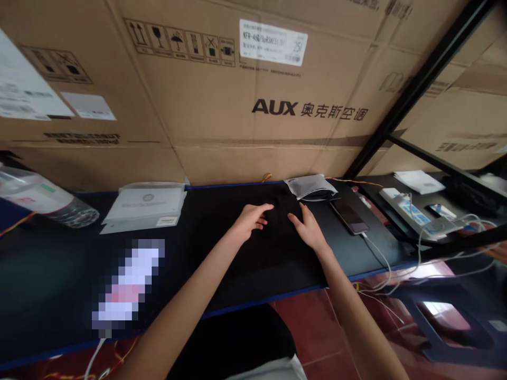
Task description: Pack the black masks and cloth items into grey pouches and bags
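Black cloth [279,248] lies on the dark tabletop in front of me, faintly creased between my hands. My left hand [253,219] is over it, index finger stretched out to the right and the lower fingers loosely bent. Across a small gap, my right hand [309,226] rests on the cloth's right part with thumb and fingers apart. Neither hand shows anything gripped, though black on black hides detail. Just beyond the right fingertips is a grey plastic pouch [311,187] with something dark in it. To the right lies a phone [350,215] with a white cable.
Large cardboard boxes [214,111] stand behind the table. On the left are a plastic bottle [47,195], white plastic packets [144,206] and a pixelated lit device [129,282] on a cable. A black metal frame [420,74], power strip [412,211] and loose cables stand right.
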`<state>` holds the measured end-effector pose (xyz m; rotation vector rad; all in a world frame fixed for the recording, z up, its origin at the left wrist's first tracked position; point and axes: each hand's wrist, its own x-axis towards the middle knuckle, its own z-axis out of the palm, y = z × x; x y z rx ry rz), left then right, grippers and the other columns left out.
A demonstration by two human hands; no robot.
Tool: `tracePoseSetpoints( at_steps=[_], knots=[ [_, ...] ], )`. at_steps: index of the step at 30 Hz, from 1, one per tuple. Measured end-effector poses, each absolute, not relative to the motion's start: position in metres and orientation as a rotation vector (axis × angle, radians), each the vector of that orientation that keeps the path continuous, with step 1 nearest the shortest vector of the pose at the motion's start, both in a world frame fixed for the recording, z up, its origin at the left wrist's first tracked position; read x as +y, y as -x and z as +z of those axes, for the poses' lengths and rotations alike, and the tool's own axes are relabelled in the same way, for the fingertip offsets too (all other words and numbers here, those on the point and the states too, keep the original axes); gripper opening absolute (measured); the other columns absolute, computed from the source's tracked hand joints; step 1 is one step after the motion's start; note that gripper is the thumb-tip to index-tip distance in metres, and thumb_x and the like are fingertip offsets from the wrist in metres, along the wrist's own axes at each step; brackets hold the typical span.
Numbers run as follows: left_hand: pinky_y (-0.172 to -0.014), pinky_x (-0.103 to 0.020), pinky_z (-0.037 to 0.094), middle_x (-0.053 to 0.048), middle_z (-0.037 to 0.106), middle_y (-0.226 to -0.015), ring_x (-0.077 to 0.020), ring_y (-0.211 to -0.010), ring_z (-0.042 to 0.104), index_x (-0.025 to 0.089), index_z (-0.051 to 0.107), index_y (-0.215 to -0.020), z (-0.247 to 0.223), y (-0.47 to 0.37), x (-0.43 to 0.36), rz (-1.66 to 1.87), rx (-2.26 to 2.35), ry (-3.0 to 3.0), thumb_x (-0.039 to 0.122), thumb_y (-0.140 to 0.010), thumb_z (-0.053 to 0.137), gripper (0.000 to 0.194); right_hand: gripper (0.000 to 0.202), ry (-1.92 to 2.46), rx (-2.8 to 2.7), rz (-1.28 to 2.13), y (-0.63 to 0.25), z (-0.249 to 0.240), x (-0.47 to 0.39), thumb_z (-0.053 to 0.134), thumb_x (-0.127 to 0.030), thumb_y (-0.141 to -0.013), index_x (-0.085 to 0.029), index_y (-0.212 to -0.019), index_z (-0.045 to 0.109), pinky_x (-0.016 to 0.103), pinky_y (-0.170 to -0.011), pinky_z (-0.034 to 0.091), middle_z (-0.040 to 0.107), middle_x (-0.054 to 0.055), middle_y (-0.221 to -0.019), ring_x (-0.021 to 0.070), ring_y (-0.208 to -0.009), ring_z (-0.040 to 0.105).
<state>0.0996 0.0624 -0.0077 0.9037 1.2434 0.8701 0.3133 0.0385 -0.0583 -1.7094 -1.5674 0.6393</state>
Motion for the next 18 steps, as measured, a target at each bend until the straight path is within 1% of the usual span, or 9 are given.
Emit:
tracePoseSetpoints(
  at_steps=[2, 4, 6, 8, 10, 12, 14, 16, 18],
  knots=[
    [-0.058, -0.029, 0.051, -0.009, 0.07, -0.073, -0.018, -0.063, 0.066, 0.015, 0.069, -0.073, -0.007, -0.11, 0.062, 0.857, 1.149, -0.946, 0.041, -0.07, 0.084, 0.03, 0.076, 1.674, -1.515, 0.702, -0.313, -0.053, 0.036, 0.054, -0.058, -0.092, -0.014, -0.153, 0.048, 0.053, -0.127, 0.026, 0.047, 0.017, -0.16, 0.0319, -0.154, 0.035],
    [-0.067, -0.03, 0.054, -0.008, 0.076, -0.084, -0.0196, -0.073, 0.07, 0.016, 0.074, -0.086, -0.007, -0.121, 0.058, 0.95, 1.009, -0.897, 0.035, -0.069, 0.085, 0.027, 0.068, 1.615, -1.488, 0.748, -0.312, -0.046, 0.031, 0.052, -0.056, -0.094, -0.022, -0.152, 0.049, 0.053, -0.126, 0.028, 0.051, 0.011, -0.158, 0.0301, -0.152, 0.039],
    [-0.074, -0.032, 0.056, -0.006, 0.077, -0.089, -0.0204, -0.079, 0.071, 0.018, 0.074, -0.093, -0.005, -0.127, 0.052, 1.024, 0.89, -0.776, 0.027, -0.067, 0.083, 0.03, 0.064, 1.542, -1.508, 0.783, -0.308, -0.039, 0.024, 0.05, -0.056, -0.096, -0.027, -0.152, 0.049, 0.052, -0.125, 0.03, 0.053, 0.008, -0.157, 0.0285, -0.15, 0.043],
    [-0.075, -0.034, 0.057, -0.005, 0.076, -0.082, -0.0209, -0.076, 0.071, 0.017, 0.072, -0.087, -0.001, -0.124, 0.047, 1.017, 0.84, -0.65, 0.023, -0.066, 0.079, 0.023, 0.064, 1.459, -1.53, 0.822, -0.301, -0.033, 0.019, 0.051, -0.056, -0.096, -0.027, -0.153, 0.046, 0.049, -0.124, 0.031, 0.052, 0.008, -0.158, 0.0272, -0.149, 0.045],
    [-0.073, -0.035, 0.058, -0.006, 0.074, -0.076, -0.0219, -0.073, 0.071, 0.017, 0.069, -0.078, 0.006, -0.111, 0.042, 0.969, 0.846, -0.557, 0.022, -0.066, 0.074, 0.014, 0.064, 1.371, -1.489, 0.871, -0.292, -0.025, 0.018, 0.057, -0.053, -0.093, -0.025, -0.15, 0.046, 0.046, -0.122, 0.035, 0.053, 0.008, -0.156, 0.0271, -0.146, 0.048],
    [-0.072, -0.036, 0.06, -0.008, 0.073, -0.074, -0.024, -0.074, 0.072, 0.017, 0.068, -0.074, 0.011, -0.093, 0.037, 0.906, 0.885, -0.498, 0.023, -0.067, 0.071, 0.009, 0.063, 1.3, -1.37, 0.976, -0.281, -0.017, 0.02, 0.062, -0.046, -0.086, -0.024, -0.145, 0.049, 0.045, -0.114, 0.046, 0.061, 0.008, -0.148, 0.0289, -0.136, 0.056],
    [-0.072, -0.039, 0.061, -0.011, 0.075, -0.076, -0.0273, -0.077, 0.074, 0.017, 0.07, -0.076, 0.015, -0.075, 0.031, 0.852, 0.909, -0.466, 0.026, -0.069, 0.069, 0.011, 0.058, 1.27, -1.231, 1.142, -0.268, -0.008, 0.026, 0.063, -0.041, -0.082, -0.024, -0.137, 0.053, 0.044, -0.098, 0.056, 0.069, 0.008, -0.133, 0.0305, -0.12, 0.067],
    [-0.076, -0.044, 0.063, -0.012, 0.077, -0.082, -0.0311, -0.085, 0.076, 0.016, 0.074, -0.084, 0.016, -0.061, 0.025, 0.863, 0.899, -0.458, 0.033, -0.073, 0.07, 0.019, 0.05, 1.278, -1.161, 1.267, -0.252, -0.001, 0.032, 0.061, -0.044, -0.083, -0.025, -0.129, 0.059, 0.043, -0.089, 0.059, 0.074, 0.007, -0.122, 0.0307, -0.11, 0.071],
    [-0.083, -0.047, 0.063, -0.013, 0.079, -0.091, -0.0337, -0.094, 0.076, 0.017, 0.076, -0.093, 0.014, -0.051, 0.019, 0.931, 0.873, -0.467, 0.043, -0.078, 0.072, 0.031, 0.045, 1.311, -1.189, 1.276, -0.236, 0.001, 0.038, 0.063, -0.054, -0.086, -0.025, -0.119, 0.066, 0.042, -0.091, 0.058, 0.075, 0.006, -0.117, 0.0309, -0.11, 0.07]
  ],
)
